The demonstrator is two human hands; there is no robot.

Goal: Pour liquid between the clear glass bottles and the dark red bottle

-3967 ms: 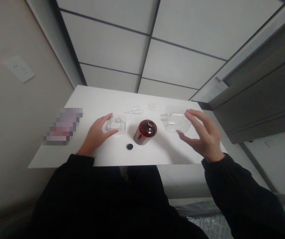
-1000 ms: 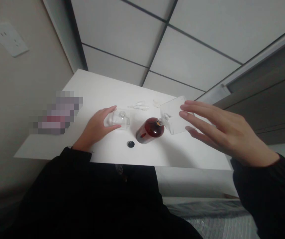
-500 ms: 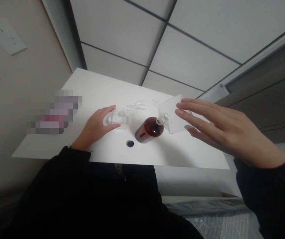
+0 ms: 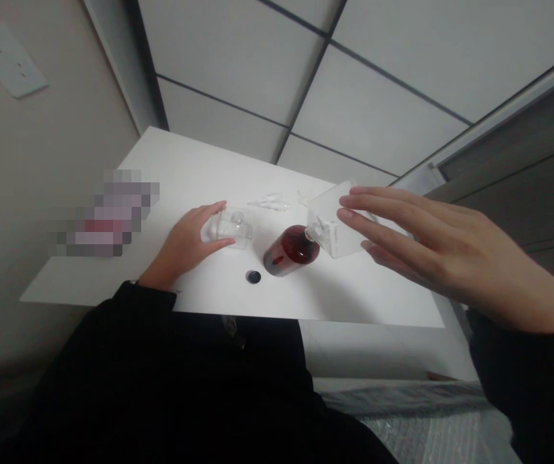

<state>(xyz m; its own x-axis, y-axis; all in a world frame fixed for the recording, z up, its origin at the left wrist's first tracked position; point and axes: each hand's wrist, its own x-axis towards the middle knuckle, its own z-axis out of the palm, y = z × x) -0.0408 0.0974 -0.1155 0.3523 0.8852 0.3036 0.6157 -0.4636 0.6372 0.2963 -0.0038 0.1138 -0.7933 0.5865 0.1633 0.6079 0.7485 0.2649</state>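
Note:
A clear square glass bottle (image 4: pixel 235 229) stands on the white table, with the thumb and fingers of my left hand (image 4: pixel 187 241) around its left side. My right hand (image 4: pixel 426 248) grips a second clear square container (image 4: pixel 337 222), tilted above the table. Its narrow neck meets the mouth of a dark red-brown bottle (image 4: pixel 292 251), which leans slightly in view. A small black cap (image 4: pixel 254 277) lies on the table left of the brown bottle. Behind the clear bottle lie thin transparent pieces (image 4: pixel 271 203), too faint to make out fully.
The white table (image 4: pixel 194 154) has its near edge at my body. A blurred-out pinkish item (image 4: pixel 109 216) lies at its left. Panelled wall (image 4: pixel 223 96) rises behind, and a wall socket (image 4: pixel 8 61) is at upper left. Plastic-wrapped material (image 4: pixel 426 425) shows below right.
The camera view has shifted slightly. My right hand and the tilted clear container have moved very little, and my left hand stays around the standing clear bottle.

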